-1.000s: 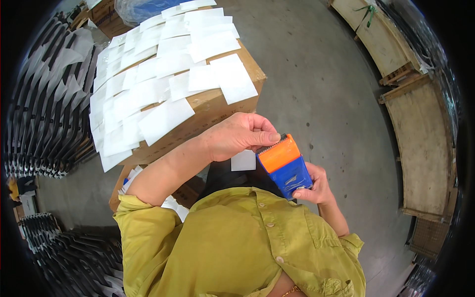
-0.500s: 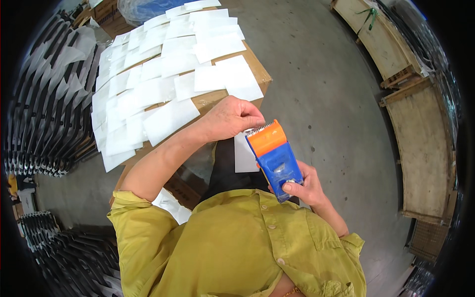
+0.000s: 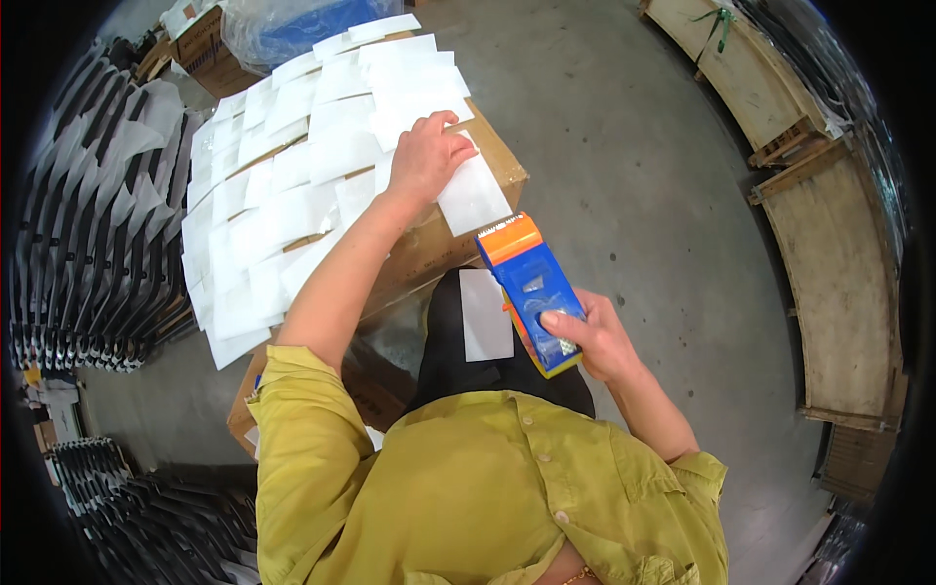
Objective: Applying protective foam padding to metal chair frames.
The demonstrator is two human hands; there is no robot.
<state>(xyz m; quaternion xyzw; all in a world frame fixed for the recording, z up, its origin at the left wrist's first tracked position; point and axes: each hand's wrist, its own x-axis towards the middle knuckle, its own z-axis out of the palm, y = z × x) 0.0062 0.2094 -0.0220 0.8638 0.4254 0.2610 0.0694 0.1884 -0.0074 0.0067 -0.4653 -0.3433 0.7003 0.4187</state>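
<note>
My right hand (image 3: 595,336) grips a blue and orange tape dispenser (image 3: 536,283) in front of my belly, thumb on its side. The toothed edge of the dispenser points away from me. My left hand (image 3: 426,161) reaches over the cardboard box (image 3: 409,258), where overlapping white sheets (image 3: 341,127) cover the top. Its fingers are bent and its thumb comes down beside a sheet (image 3: 473,190) at the right corner. Whatever lies between those fingertips is too small to make out. Another white sheet (image 3: 487,317) lies on my dark-trousered leg, left of the dispenser.
Stacked black metal frames with white wrapping (image 3: 107,205) stand on the left, more at lower left. Wooden crates (image 3: 829,283) line the right side. Behind the box are a plastic-wrapped blue bundle (image 3: 312,24) and a brown carton (image 3: 210,54). Grey floor (image 3: 673,195) runs between.
My left hand has moved from the dispenser's toothed edge, forward and left onto the sheets. The right hand keeps the dispenser, shifted slightly up and left. The view has tilted a little.
</note>
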